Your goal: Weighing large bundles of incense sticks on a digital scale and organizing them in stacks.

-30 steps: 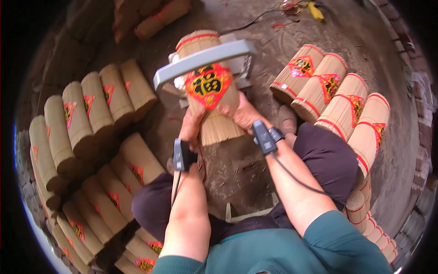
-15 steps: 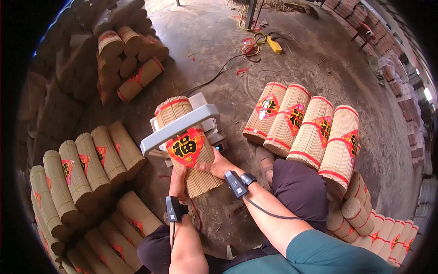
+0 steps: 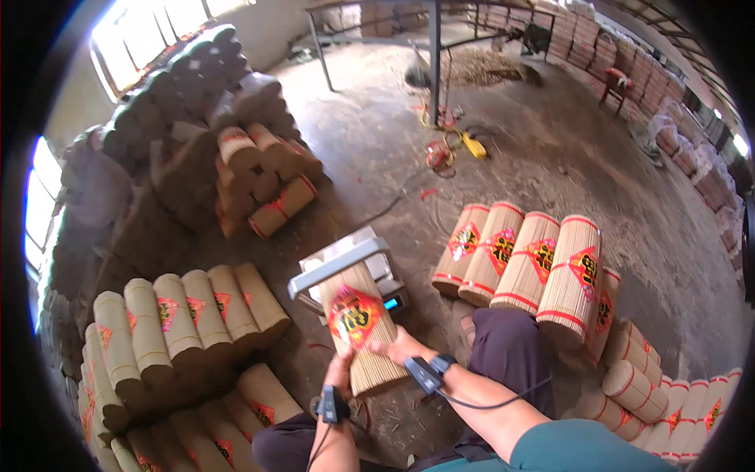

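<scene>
A thick round bundle of thin tan sticks [image 3: 363, 329] with a red and gold diamond label lies tilted across a small grey platform scale [image 3: 343, 263] on the floor. My left hand [image 3: 341, 366] grips the bundle's near left side. My right hand [image 3: 399, 346] holds its near right side. Both wrists carry a small black device with a cable. I sit low behind the scale, my knees on either side.
Rows of similar labelled stick bundles [image 3: 525, 263] lie to the right, more bundles [image 3: 189, 315] to the left, and a stack [image 3: 263, 185] further back. A metal table frame [image 3: 434, 55], tools and cables [image 3: 452, 145] are on the dusty concrete floor beyond.
The view has tilted upward, so more of the room shows. Both hands stay on the bundle, which still rests on the scale.
</scene>
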Demonstrator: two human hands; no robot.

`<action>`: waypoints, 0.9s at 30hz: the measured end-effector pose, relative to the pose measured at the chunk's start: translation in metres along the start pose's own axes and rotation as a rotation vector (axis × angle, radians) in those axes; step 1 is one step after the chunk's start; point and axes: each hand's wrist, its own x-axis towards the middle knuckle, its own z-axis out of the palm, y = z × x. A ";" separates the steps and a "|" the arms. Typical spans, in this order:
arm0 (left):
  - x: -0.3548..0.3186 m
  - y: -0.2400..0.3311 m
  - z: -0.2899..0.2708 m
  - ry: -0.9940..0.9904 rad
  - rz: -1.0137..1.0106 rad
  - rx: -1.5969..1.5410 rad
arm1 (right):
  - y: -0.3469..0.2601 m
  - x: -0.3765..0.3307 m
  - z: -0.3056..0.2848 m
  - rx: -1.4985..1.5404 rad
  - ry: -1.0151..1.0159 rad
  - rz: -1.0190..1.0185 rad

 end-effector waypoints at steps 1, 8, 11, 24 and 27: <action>-0.016 -0.004 0.005 0.005 -0.036 -0.011 | 0.004 -0.013 0.002 -0.029 0.027 0.051; -0.108 -0.035 0.026 0.010 -0.197 -0.162 | 0.010 -0.111 0.020 -0.222 0.163 0.148; -0.151 -0.026 0.050 -0.102 0.081 0.027 | -0.030 -0.149 0.042 -0.456 0.208 0.151; -0.223 0.068 0.095 -0.323 0.497 0.523 | -0.128 -0.138 0.050 0.557 -0.226 -0.082; -0.236 0.081 0.099 -0.437 0.485 0.312 | -0.149 -0.155 0.064 0.711 -0.326 -0.128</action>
